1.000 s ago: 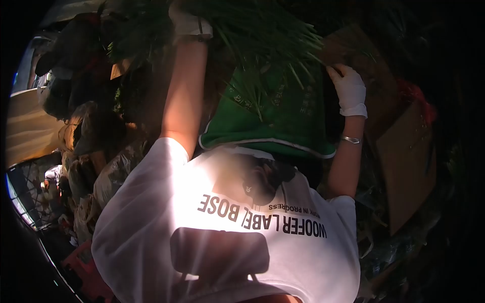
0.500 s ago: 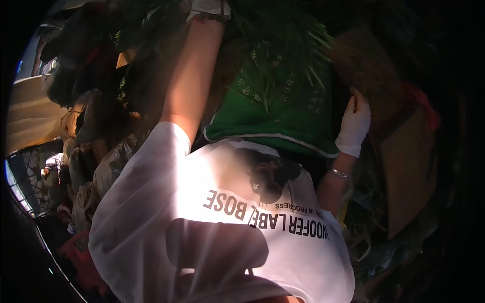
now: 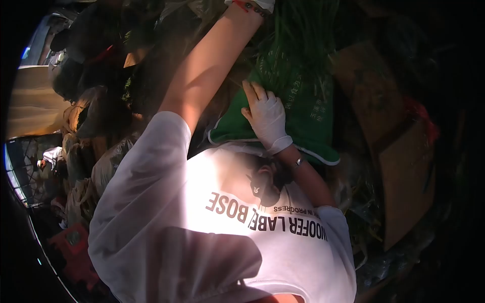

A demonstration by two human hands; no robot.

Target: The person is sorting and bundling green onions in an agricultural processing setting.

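In the head view, the gloved right hand lies flat on the near end of a green bag. Its fingers are slightly spread and press down on the cloth, as if to hold the bag steady against the person's white shirt. The bag lies in front of the chest, and its far end disappears under a bunch of green stalks. The left arm reaches long and straight past the bag's left side towards those stalks. Only the glove cuff of the left hand shows at the top edge, so I cannot tell how its fingers stand or whether they hold anything. Brown cardboard leans close on the right, and dim stuffed sacks crowd the left, with what may be a red crate below them. Little room is left on either side of the bag.
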